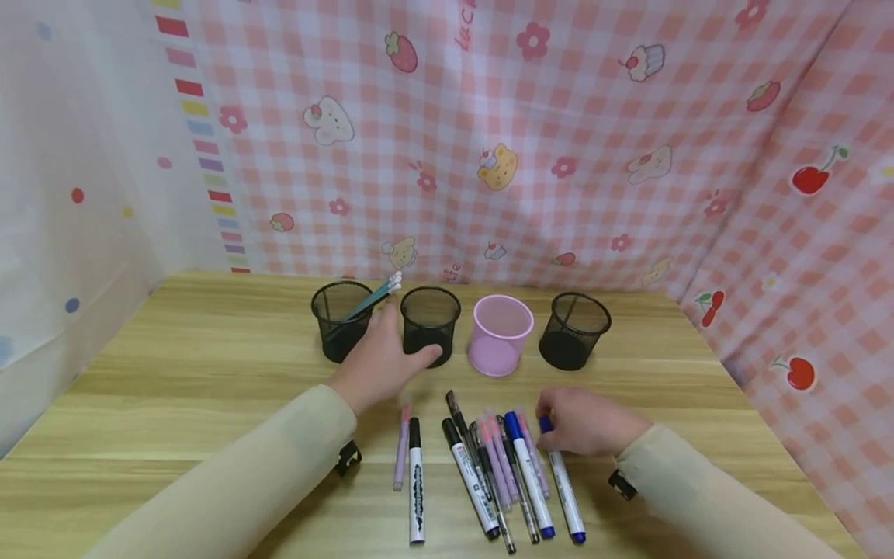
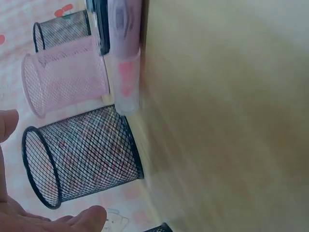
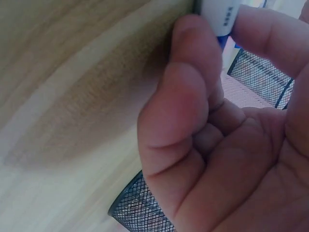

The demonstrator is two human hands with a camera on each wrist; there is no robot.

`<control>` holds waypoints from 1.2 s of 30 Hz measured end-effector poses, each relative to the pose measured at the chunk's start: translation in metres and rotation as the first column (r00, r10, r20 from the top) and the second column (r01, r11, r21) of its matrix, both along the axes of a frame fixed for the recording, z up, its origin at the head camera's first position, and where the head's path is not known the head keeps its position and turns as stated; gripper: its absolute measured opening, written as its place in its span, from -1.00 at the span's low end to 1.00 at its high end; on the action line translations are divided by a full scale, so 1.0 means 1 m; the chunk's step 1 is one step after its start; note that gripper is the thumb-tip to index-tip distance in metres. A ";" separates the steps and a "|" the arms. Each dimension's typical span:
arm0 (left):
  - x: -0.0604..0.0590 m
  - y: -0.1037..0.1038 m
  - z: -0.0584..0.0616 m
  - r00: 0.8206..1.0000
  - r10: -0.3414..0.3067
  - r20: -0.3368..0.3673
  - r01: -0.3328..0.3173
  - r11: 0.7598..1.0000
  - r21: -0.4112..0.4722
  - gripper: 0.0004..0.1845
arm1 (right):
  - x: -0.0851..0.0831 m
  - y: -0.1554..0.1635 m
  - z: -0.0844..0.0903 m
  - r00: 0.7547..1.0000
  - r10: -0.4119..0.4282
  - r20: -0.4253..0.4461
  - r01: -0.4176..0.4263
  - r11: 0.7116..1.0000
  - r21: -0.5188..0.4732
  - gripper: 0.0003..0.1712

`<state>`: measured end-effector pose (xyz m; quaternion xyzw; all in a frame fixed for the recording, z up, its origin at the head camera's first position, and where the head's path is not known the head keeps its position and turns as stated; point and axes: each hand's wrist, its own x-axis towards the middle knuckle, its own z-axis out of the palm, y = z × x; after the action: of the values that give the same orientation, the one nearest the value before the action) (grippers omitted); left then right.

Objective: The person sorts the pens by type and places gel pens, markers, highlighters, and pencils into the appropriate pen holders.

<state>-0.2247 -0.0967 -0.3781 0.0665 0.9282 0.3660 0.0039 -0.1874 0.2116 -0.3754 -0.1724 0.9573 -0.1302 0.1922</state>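
Four cups stand in a row on the wooden table (image 1: pixel 174 373): a black mesh cup (image 1: pixel 340 332) holding teal pens (image 1: pixel 377 295), a second black mesh cup (image 1: pixel 429 326), a pink cup (image 1: pixel 499 335) and a third black mesh cup (image 1: pixel 574 330). My left hand (image 1: pixel 387 349) hovers between the first two cups, fingers relaxed and holding nothing. My right hand (image 1: pixel 559 419) pinches the capped end of a white marker with a blue cap (image 1: pixel 564 485), which lies on the table. The right wrist view shows thumb and finger around that marker (image 3: pixel 219 17).
Several pens and markers lie side by side near the front edge, among them a black-capped white marker (image 1: pixel 416 489) and a pale purple pen (image 1: pixel 401 454). A pink checked curtain (image 1: pixel 531 140) closes off the back and right. Bare table stretches to the left.
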 end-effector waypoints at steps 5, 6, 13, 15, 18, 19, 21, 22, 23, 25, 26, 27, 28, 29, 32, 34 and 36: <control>-0.015 0.004 -0.001 0.997 0.055 0.055 -0.057 0.997 0.050 0.30 | -0.001 -0.002 0.000 1.000 -0.011 0.013 0.011 1.000 0.014 -0.66; -0.018 0.005 -0.001 0.996 0.064 0.065 -0.068 0.996 0.059 0.32 | -0.002 -0.002 -0.001 1.000 -0.014 0.013 0.013 1.000 0.018 -0.67; -0.033 0.011 -0.006 0.990 0.087 0.113 -0.099 0.989 0.107 0.41 | -0.003 -0.003 -0.003 0.999 -0.037 0.016 0.037 0.999 0.033 -0.68; -0.035 0.011 -0.005 0.989 0.089 0.118 -0.104 0.987 0.121 0.42 | -0.003 -0.003 -0.003 0.999 -0.041 0.018 0.040 0.999 0.033 -0.69; -0.037 0.012 -0.004 0.989 0.088 0.117 -0.103 0.986 0.131 0.41 | -0.003 -0.004 -0.001 0.998 -0.049 0.025 0.048 0.998 0.031 -0.70; -0.037 0.012 -0.004 0.989 0.085 0.119 -0.101 0.987 0.129 0.40 | -0.003 -0.004 -0.001 0.998 -0.051 0.026 0.050 0.998 0.032 -0.70; -0.037 0.013 -0.004 0.988 0.084 0.128 -0.100 0.987 0.127 0.39 | -0.003 -0.004 0.000 0.998 -0.055 0.030 0.054 0.998 0.032 -0.70; -0.038 0.012 -0.005 0.987 0.083 0.136 -0.101 0.987 0.124 0.38 | -0.003 -0.004 0.000 0.998 -0.057 0.031 0.056 0.998 0.033 -0.70; -0.038 0.012 -0.006 0.985 0.085 0.148 -0.104 0.987 0.122 0.37 | -0.003 -0.005 0.000 0.998 -0.059 0.033 0.058 0.998 0.032 -0.70; -0.040 0.010 -0.009 0.985 0.089 0.149 -0.108 0.986 0.126 0.34 | -0.004 -0.005 -0.001 0.998 -0.062 0.033 0.061 0.998 0.030 -0.70; -0.041 0.010 -0.010 0.985 0.093 0.147 -0.112 0.985 0.131 0.34 | -0.004 -0.004 -0.001 0.997 -0.062 0.033 0.061 0.998 0.030 -0.70; -0.042 0.009 -0.011 0.985 0.094 0.147 -0.114 0.984 0.134 0.35 | -0.004 -0.004 -0.001 0.997 -0.063 0.033 0.062 0.998 0.028 -0.70; -0.042 0.008 -0.011 0.985 0.095 0.143 -0.115 0.984 0.137 0.36 | -0.004 -0.004 -0.002 0.997 -0.065 0.034 0.064 0.998 0.026 -0.70; -0.042 0.008 -0.011 0.986 0.095 0.136 -0.114 0.984 0.140 0.38 | -0.004 -0.004 -0.002 0.997 -0.066 0.035 0.065 0.998 0.024 -0.69; -0.042 0.009 -0.008 0.987 0.092 0.134 -0.109 0.986 0.129 0.48 | -0.005 -0.004 -0.003 0.997 -0.069 0.040 0.068 0.997 0.023 -0.68; -0.044 0.011 -0.004 0.988 0.087 0.125 -0.102 0.988 0.115 0.52 | -0.005 -0.004 -0.003 0.996 -0.072 0.044 0.071 0.997 0.024 -0.67; -0.047 0.014 -0.001 0.990 0.082 0.118 -0.095 0.989 0.110 0.52 | -0.005 -0.005 -0.003 0.996 -0.073 0.044 0.072 0.997 0.025 -0.67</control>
<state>-0.2717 -0.0826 -0.3793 0.0045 0.9059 0.4220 0.0364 -0.1929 0.2070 -0.3784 -0.1326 0.9598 -0.1297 0.2109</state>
